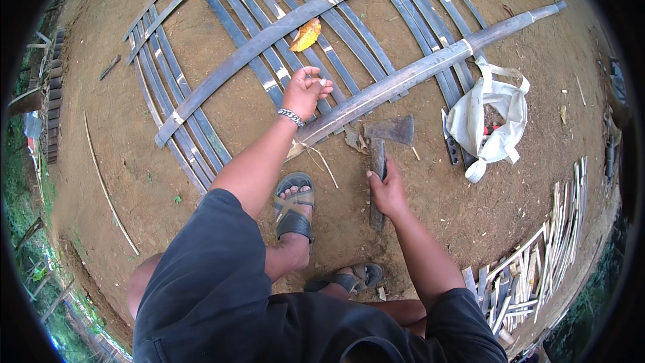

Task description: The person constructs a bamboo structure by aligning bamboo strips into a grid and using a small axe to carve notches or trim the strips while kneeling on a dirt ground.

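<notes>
In my right hand (390,191) is an axe (377,161), gripped by its short wooden handle; its broad, rusty metal head points up and to the right above the dirt. My left hand (306,94), with a metal chain bracelet at the wrist, reaches out over a lattice of dark slats (245,64). Its fingers are curled together, with a small pale spot at the tips that may be a thumbnail or a tiny item. Near it run a thick, split-looking pole (396,79) and a yellow leaf (306,35) resting on the slats.
A white bag (487,117) with handles stands at right, something red inside. Lower right lies a heap of split strips (531,275). A thin stick (104,185) lies on the dirt at left. My sandalled feet (293,207) are close below the pole's end.
</notes>
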Action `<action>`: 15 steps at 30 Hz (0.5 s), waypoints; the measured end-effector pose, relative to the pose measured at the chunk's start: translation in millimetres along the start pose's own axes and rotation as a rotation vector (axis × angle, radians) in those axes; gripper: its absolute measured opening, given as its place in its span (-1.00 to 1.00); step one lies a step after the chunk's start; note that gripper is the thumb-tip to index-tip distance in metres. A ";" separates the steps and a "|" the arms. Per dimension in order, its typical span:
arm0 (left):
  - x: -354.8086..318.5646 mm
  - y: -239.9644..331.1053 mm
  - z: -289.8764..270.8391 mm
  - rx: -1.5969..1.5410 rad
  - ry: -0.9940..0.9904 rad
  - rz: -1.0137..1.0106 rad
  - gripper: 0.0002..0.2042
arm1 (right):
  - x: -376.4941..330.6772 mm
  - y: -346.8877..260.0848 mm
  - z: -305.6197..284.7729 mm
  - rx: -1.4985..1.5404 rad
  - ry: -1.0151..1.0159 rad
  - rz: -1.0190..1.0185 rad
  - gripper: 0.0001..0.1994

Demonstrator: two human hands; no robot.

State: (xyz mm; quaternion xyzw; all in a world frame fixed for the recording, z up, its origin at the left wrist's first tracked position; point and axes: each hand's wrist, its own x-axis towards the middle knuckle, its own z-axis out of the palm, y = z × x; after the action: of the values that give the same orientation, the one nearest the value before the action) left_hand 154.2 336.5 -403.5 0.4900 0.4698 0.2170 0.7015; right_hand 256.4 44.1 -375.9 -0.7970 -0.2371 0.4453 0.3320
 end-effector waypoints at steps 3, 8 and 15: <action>1.8 -16.9 2.2 0.261 -0.017 0.183 -0.84 | -0.6 -33.4 7.4 0.100 -0.031 0.116 -0.31; -15.8 -9.5 27.4 0.788 0.019 0.486 -0.90 | 1.9 -37.2 18.4 0.034 0.053 0.109 -0.33; -17.6 -34.9 27.0 0.904 0.086 0.651 -0.95 | 10.0 -8.0 24.9 -0.156 0.128 -0.059 -0.31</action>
State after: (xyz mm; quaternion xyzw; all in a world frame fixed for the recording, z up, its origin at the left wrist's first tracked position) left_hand 164.2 295.2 -424.7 0.8526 0.3687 0.2194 0.2983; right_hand 239.0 64.2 -385.0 -0.8398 -0.2728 0.3637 0.2967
